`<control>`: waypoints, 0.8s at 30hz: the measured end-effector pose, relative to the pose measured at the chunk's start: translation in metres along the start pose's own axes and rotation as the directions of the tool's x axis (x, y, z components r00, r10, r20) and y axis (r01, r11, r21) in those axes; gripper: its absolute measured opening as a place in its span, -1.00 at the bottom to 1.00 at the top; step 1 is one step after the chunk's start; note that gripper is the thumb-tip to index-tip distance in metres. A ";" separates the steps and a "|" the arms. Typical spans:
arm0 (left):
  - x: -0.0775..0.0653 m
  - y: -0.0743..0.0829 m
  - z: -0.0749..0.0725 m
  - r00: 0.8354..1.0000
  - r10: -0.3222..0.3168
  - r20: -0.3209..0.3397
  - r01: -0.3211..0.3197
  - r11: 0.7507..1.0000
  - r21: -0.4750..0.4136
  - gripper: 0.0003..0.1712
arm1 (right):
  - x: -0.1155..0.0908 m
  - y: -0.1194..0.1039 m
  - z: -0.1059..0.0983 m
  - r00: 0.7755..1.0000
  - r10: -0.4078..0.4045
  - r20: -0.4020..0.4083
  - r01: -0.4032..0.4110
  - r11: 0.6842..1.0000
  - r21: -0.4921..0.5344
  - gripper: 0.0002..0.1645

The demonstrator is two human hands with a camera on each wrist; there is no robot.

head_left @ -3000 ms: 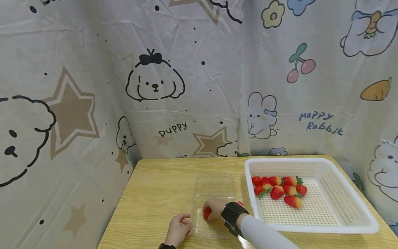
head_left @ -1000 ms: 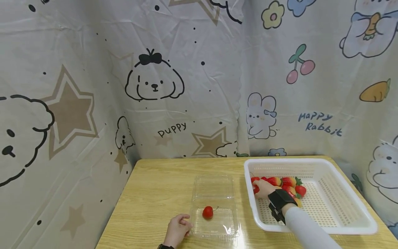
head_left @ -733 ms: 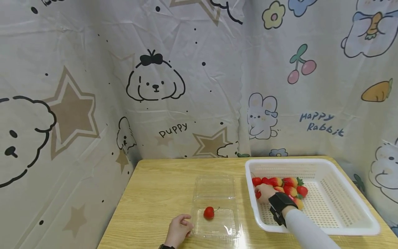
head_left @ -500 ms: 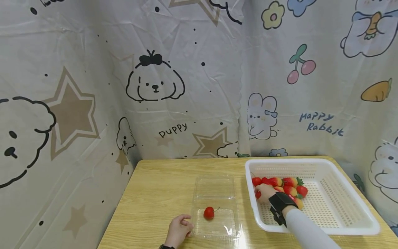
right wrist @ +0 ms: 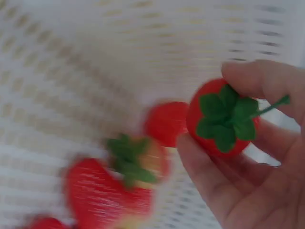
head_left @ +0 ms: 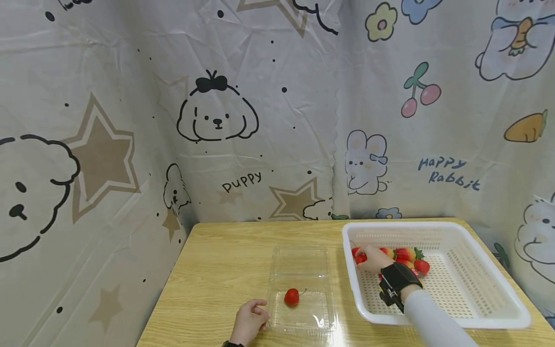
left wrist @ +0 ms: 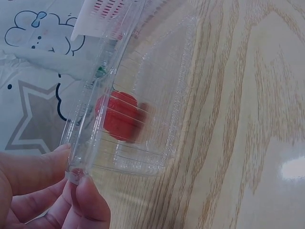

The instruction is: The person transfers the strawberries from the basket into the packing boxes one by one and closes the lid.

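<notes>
My right hand [head_left: 375, 258] is over the left part of the white basket [head_left: 438, 319]. It pinches a red strawberry [right wrist: 194, 116] between thumb and fingers; the green leafy cap and stem face the right wrist camera. Beside it lie another red fruit [right wrist: 164, 124] and a larger red strawberry [right wrist: 93, 193]. My left hand [head_left: 249, 320] holds the edge of an opened clear plastic box [head_left: 299, 275] between thumb and finger, as the left wrist view shows. One red cherry [head_left: 292, 297] with a thin stem sits in the near half of the box.
Several red and yellow strawberries [head_left: 405, 254] lie in the basket, partly hidden by my right hand and wrist. The wooden table [head_left: 217, 270] meets a printed curtain [head_left: 260, 120] at its back edge. The basket's raised wall stands right of the box.
My right hand set the cherry down in the box and moved right to the basket. There it has taken hold of the strawberry and shifted slightly toward the back. My left hand stays put.
</notes>
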State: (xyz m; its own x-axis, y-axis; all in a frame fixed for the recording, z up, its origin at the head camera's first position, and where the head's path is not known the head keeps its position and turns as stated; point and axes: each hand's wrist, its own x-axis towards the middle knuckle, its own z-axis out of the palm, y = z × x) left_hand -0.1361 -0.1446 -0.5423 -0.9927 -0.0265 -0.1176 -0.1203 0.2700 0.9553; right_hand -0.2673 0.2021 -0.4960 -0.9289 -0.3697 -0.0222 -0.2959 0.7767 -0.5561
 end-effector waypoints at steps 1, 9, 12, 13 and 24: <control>0.000 0.000 0.000 1.000 0.002 0.001 -0.002 1.000 0.000 -0.64 | 0.000 -0.002 -0.002 1.000 0.002 -0.012 -0.002 1.000 0.012 -0.75; 0.001 0.000 0.001 1.000 0.000 0.004 0.000 1.000 0.001 -0.64 | 0.006 -0.041 -0.029 0.980 -0.102 -0.169 0.121 0.987 0.108 -0.58; 0.001 0.000 0.000 1.000 -0.004 0.009 0.004 1.000 0.003 -0.65 | 0.006 -0.059 -0.028 0.969 -0.178 -0.174 0.197 0.975 0.102 -0.56; 0.001 0.000 0.000 1.000 -0.007 0.009 0.007 1.000 0.004 -0.65 | 0.006 -0.065 -0.026 0.964 -0.209 -0.163 0.226 0.969 0.095 -0.56; 0.001 0.000 0.000 1.000 -0.012 0.000 0.012 1.000 0.011 -0.65 | 0.013 -0.112 0.009 0.901 -0.423 0.090 0.423 0.906 0.030 -0.60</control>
State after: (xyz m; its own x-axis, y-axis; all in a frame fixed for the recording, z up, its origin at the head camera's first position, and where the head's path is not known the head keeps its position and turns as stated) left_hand -0.1367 -0.1449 -0.5428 -0.9911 -0.0295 -0.1296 -0.1326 0.2806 0.9506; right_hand -0.2444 0.1052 -0.4418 -0.6920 -0.7080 0.1407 -0.6539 0.5322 -0.5378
